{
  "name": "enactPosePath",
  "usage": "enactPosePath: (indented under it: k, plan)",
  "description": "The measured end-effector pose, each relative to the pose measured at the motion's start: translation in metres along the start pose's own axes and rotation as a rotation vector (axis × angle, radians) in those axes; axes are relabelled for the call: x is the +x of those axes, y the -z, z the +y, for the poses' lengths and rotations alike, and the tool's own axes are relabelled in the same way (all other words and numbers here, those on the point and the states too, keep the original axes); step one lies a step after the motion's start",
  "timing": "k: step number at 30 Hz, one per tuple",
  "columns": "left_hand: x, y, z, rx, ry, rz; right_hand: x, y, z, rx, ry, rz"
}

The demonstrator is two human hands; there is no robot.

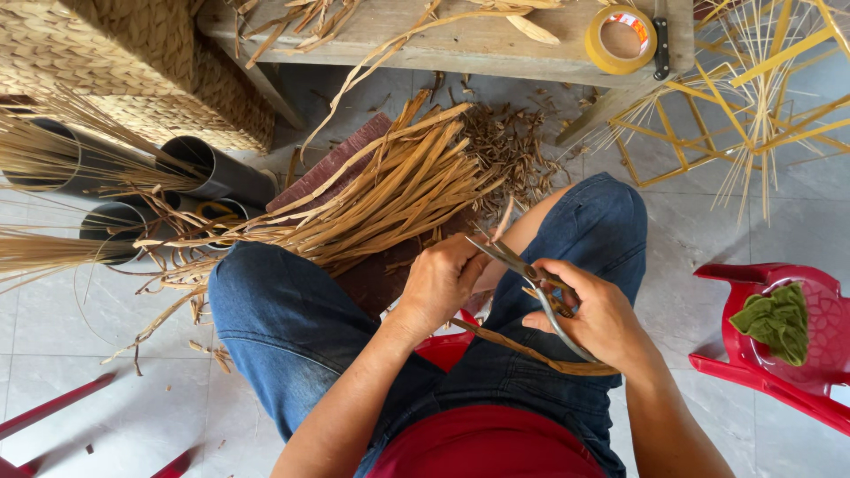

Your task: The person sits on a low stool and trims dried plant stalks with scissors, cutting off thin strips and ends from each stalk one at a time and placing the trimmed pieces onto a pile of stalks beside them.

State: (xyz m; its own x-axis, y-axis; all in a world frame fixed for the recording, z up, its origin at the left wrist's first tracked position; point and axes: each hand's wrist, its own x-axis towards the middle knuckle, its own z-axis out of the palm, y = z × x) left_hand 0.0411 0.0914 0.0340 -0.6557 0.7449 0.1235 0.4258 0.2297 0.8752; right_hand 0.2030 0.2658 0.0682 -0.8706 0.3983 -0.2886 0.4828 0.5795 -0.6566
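Dried reed strips (390, 199), light, stiff and likely brittle, fan across the seated person's left knee, the left hand (443, 279) pinching one strip near its end while the right hand (602, 314) grips metal scissors (531, 279).

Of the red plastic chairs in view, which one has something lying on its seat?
The red chair at the right edge: a crumpled green cloth lies on its seat. The other red pieces at lower left show only bare legs.
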Motion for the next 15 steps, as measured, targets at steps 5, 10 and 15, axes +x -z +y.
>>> enactPosePath:
  k: [5, 10, 15]
  plan:
    - [0.002, 0.000, 0.003, -0.035, 0.056, -0.048, 0.000, -0.018, 0.031, 0.371, -0.028, -0.003]
    - [-0.002, 0.003, -0.005, -0.165, 0.047, -0.088, -0.004, -0.029, 0.073, 0.620, -0.173, -0.043]
    - [-0.003, 0.008, -0.015, -0.214, 0.187, -0.041, -0.008, -0.008, 0.105, 0.765, -0.129, 0.168]
